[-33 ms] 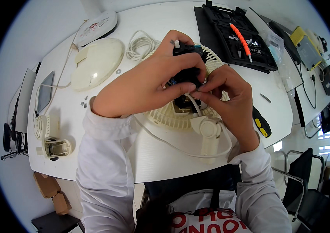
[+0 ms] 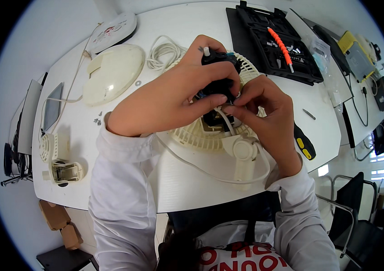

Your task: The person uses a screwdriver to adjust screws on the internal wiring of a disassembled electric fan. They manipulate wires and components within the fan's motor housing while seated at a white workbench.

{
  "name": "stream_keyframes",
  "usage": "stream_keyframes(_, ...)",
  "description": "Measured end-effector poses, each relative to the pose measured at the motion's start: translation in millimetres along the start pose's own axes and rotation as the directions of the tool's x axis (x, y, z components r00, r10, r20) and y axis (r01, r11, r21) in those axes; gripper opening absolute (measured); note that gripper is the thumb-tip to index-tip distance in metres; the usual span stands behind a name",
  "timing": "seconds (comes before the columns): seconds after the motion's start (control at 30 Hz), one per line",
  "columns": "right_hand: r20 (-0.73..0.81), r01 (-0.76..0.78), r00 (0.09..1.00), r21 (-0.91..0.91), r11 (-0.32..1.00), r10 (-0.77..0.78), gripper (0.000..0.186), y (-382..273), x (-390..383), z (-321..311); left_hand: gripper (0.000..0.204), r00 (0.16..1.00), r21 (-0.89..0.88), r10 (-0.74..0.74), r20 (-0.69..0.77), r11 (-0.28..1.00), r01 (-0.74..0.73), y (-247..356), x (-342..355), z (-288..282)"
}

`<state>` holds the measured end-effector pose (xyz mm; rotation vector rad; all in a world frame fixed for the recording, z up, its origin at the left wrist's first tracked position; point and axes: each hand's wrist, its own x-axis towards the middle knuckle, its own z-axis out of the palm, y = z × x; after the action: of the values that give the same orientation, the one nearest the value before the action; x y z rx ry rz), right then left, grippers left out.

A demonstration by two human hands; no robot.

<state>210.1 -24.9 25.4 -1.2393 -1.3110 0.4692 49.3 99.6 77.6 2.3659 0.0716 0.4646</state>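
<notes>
My left hand (image 2: 183,95) grips a black motor assembly (image 2: 218,58) above a cream fan grille (image 2: 187,137). Its thumb presses at the lower part of the assembly, beside a white cable (image 2: 227,124). My right hand (image 2: 271,113) has thumb and forefinger pinched against that same spot; what lies between them is too small to make out. Below, the fan's cream stand (image 2: 245,151) rests with its joint facing up, the cable looping round it. A screwdriver with black-and-yellow handle (image 2: 305,144) lies right of the stand, partly behind my right arm.
Left: a cream cover (image 2: 113,77), screws (image 2: 97,121), plastic housings (image 2: 67,171) and a grey tray (image 2: 53,108). Back: coiled cable (image 2: 156,58) and white oval base (image 2: 115,29). Right: open black tool case (image 2: 259,43), a small metal bit (image 2: 308,114) and chairs (image 2: 345,217).
</notes>
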Motion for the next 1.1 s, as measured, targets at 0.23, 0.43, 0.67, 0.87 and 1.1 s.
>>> stream_keyframes(0.23,0.059,-0.231,0.972,0.120,0.965,0.226,0.022,-4.3,2.5,3.3,0.021,0.999,0.007,0.036,-0.007,0.999,-0.036,-0.8,-1.7,0.6)
stream_keyframes(0.43,0.019,-0.190,0.982,0.127,0.973,0.189,0.022,-0.8,0.5,4.3,0.022,0.999,0.039,0.054,-0.006,0.998,-0.054,-2.5,-1.2,0.9)
stream_keyframes(0.67,0.023,-0.223,0.975,0.094,0.970,0.222,0.023,-0.8,-0.4,2.9,0.020,0.999,0.062,0.037,0.012,0.997,-0.037,-3.8,-1.8,2.0)
stream_keyframes(0.87,-0.011,-0.118,0.993,0.083,0.990,0.119,0.028,3.7,-3.2,3.9,0.019,1.000,0.091,0.030,-0.006,0.995,-0.030,-3.9,-2.7,3.4)
stream_keyframes(1.1,-0.030,-0.075,0.996,0.113,0.991,0.079,0.028,3.3,-4.4,5.3,0.019,0.999,0.066,0.033,-0.020,0.997,-0.032,-2.5,-3.2,1.9)
